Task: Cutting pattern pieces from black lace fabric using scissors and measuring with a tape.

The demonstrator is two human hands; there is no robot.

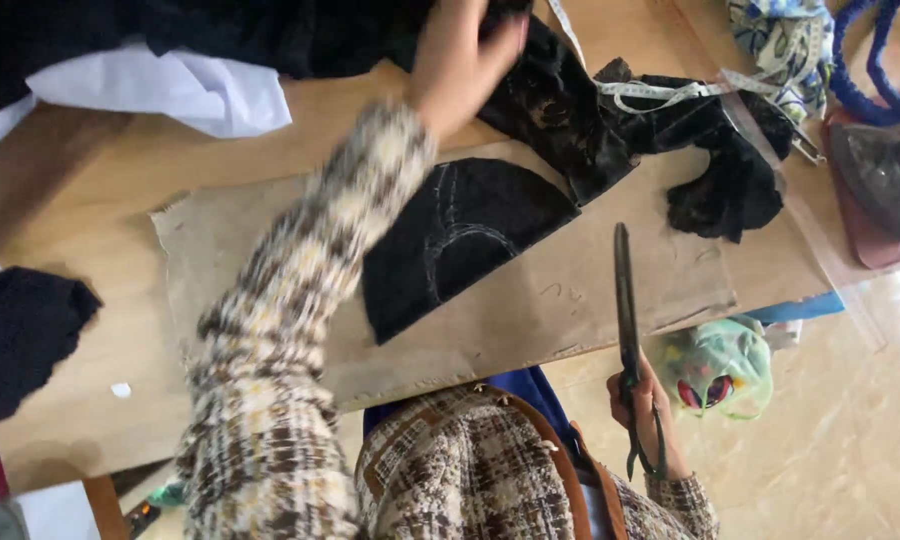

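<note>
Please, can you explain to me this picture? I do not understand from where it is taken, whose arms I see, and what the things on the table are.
The camera sits on a person's head and looks down, so both arms are that person's own. The left hand reaches far forward and touches black fabric; the picture is blurred there. The right hand holds long scissors, blades closed. On the wooden table lies a cardboard sheet with a half-round black piece marked in chalk. A measuring tape crosses the fabric, and white cloth lies at the far side.
</note>
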